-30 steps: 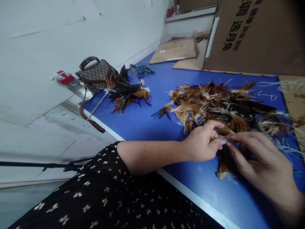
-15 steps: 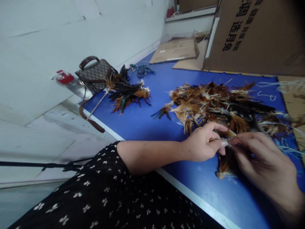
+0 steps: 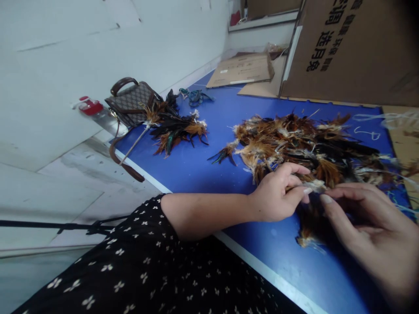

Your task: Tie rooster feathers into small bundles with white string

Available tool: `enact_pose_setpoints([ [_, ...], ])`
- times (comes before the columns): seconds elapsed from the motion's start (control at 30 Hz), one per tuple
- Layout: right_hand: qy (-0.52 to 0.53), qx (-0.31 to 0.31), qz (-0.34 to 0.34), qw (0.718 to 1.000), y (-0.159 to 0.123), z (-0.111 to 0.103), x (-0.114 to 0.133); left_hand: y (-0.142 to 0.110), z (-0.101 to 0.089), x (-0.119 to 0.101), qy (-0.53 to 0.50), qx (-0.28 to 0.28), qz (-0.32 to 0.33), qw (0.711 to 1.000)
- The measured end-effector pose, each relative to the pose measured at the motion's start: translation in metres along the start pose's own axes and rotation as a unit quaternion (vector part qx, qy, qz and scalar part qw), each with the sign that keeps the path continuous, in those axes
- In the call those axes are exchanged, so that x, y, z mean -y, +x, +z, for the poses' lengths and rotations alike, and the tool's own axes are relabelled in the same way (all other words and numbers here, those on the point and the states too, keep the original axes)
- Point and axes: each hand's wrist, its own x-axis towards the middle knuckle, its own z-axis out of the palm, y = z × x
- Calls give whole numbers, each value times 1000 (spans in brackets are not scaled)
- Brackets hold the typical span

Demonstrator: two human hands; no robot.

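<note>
My left hand (image 3: 283,192) is closed, its thumb and fingers pinching a small bunch of feathers. The bunch's pale, fluffy quill end (image 3: 317,186) sticks out toward the right. There my right hand (image 3: 369,226) has its thumb and index fingertips close together at the tip of the fluff, the other fingers loosely curled. Just behind both hands lies a wide heap of brown, black and white feathers (image 3: 278,133). One small brown feather tuft (image 3: 306,235) rests on the blue table below the hands, partly in shadow.
The blue tabletop (image 3: 222,170) has a pale front edge. Farther left are a black and brown feather bunch (image 3: 173,128) with a stick, a patterned handbag (image 3: 127,102) and a red-capped bottle (image 3: 94,109). Cardboard (image 3: 353,56) stands at the back right; white strings (image 3: 399,115) lie near it.
My right hand has drawn back slightly to the right, baring more of the white fluffy end between the hands. My left hand has hardly moved.
</note>
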Motion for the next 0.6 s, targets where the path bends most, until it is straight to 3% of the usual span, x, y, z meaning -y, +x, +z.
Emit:
enact_pose_setpoints([
  [0.2, 21, 3, 5, 1000, 2, 6, -4, -7, 0, -3, 124, 8, 71, 990],
  [0.4, 16, -3, 6, 1000, 4, 6, -2, -11, -2, -11, 234, 46, 94, 967],
  [0.6, 39, -22, 16, 999, 5, 9, 3, -10, -5, -19, 244, 57, 128, 960],
])
